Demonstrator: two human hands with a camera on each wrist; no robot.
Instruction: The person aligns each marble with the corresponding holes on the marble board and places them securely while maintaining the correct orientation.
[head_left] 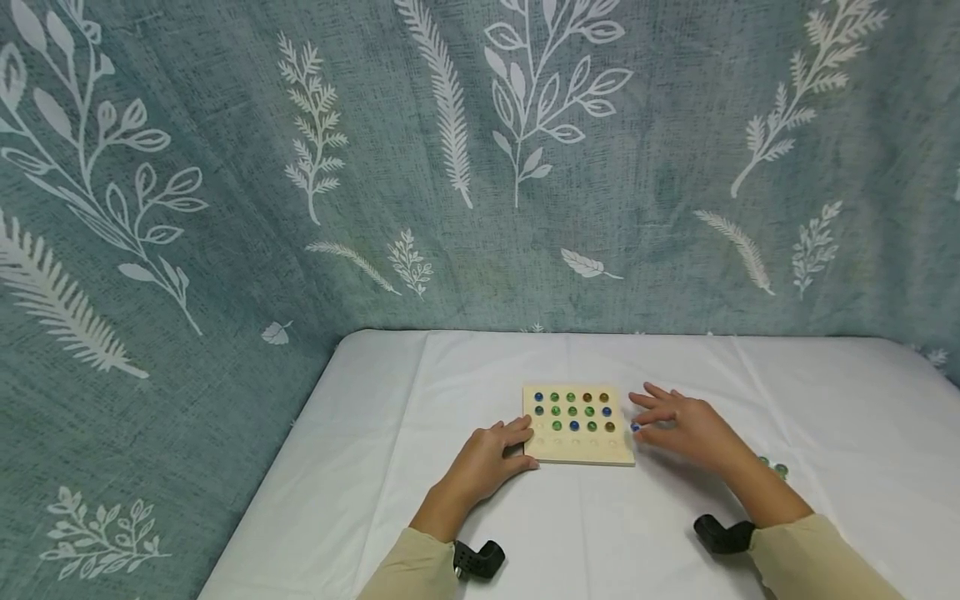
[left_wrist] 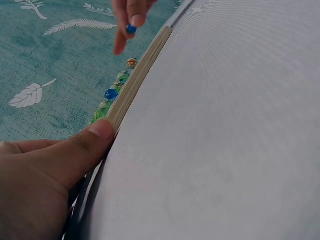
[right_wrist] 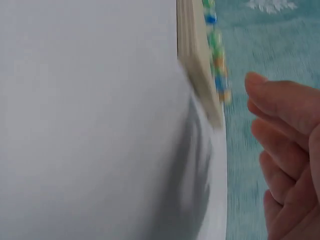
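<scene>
A pale wooden board (head_left: 585, 455) with rows of round hollows lies on the white-covered table. Blue, green and brownish marbles (head_left: 572, 411) fill its two far rows and most of the third; the nearest row has bare hollows. My left hand (head_left: 480, 467) holds the board's near left corner, fingers at the left side and thumb (left_wrist: 102, 129) against the front edge. Just off the board's right side, my right hand (head_left: 693, 429) pinches a blue marble (left_wrist: 131, 29) between thumb and fingertips. That marble is hidden behind the fingers in the right wrist view.
Loose green marbles (head_left: 782, 471) lie on the white cloth (head_left: 600, 533) beside my right forearm, partly covered by it. Black wrist-worn devices (head_left: 480, 560) sit on both wrists. A teal leaf-patterned curtain (head_left: 480, 167) hangs behind and to the left of the table.
</scene>
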